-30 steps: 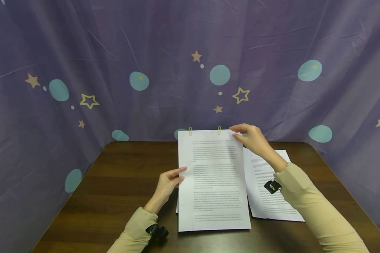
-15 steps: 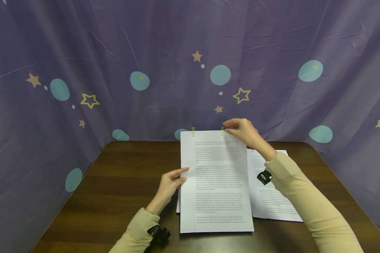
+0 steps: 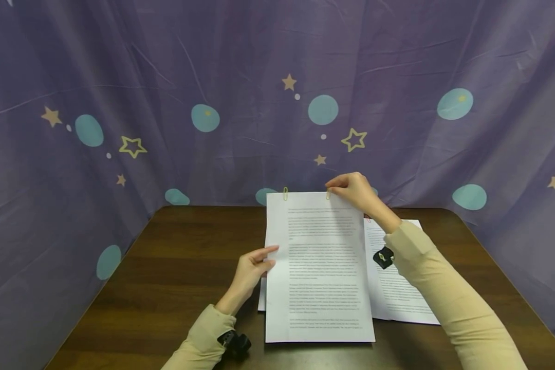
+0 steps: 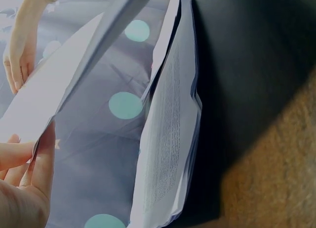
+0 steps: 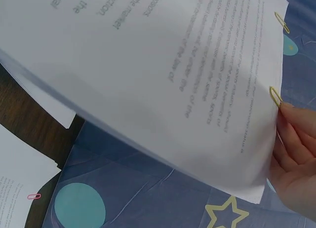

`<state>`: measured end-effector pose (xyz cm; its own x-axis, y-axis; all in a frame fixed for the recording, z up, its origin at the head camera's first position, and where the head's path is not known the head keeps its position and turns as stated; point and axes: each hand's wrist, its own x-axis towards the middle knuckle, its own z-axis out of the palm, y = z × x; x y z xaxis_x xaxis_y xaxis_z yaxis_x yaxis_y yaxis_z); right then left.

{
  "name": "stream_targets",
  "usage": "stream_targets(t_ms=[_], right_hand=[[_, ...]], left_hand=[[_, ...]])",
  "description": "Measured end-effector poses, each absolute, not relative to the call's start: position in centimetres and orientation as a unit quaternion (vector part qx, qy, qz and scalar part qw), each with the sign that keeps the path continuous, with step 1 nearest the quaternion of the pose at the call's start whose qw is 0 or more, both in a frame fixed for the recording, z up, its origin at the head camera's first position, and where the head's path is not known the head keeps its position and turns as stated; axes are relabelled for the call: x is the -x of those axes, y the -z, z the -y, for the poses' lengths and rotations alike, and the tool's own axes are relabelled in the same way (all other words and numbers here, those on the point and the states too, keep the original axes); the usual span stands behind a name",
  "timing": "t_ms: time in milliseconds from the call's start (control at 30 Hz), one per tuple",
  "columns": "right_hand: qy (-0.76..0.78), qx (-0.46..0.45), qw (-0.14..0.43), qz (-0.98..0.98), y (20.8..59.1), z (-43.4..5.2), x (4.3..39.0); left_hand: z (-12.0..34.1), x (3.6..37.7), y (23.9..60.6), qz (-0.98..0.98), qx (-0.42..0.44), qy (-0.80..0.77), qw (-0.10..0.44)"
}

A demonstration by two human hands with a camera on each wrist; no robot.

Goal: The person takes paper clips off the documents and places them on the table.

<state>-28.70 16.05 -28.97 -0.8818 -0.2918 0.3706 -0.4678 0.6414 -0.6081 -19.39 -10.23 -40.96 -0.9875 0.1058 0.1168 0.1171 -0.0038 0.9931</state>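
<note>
Both hands hold a clipped sheaf of paper upright over the table.
The right hand (image 3: 355,191) pinches a gold paper clip (image 3: 328,194) at the top edge of the printed sheaf (image 3: 318,267); the left hand (image 3: 252,271) grips its left edge. A second printed stack (image 3: 398,293) lies flat on the dark wooden table (image 3: 176,267) to the right.

A makeshift recording booth: a dark wooden table (image 3: 176,267) enclosed on three sides by a hung purple cloth backdrop (image 3: 213,67) printed with stars and teal dots.
</note>
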Motion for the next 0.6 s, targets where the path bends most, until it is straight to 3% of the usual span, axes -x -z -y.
stream_targets(t_ms=[600], right_hand=[[-0.409, -0.175, 0.127, 0.887, 28.8, -16.9, 28.5]], left_hand=[[10.3, 20.4, 43.5, 0.696, 0.069, 0.715, 0.009]])
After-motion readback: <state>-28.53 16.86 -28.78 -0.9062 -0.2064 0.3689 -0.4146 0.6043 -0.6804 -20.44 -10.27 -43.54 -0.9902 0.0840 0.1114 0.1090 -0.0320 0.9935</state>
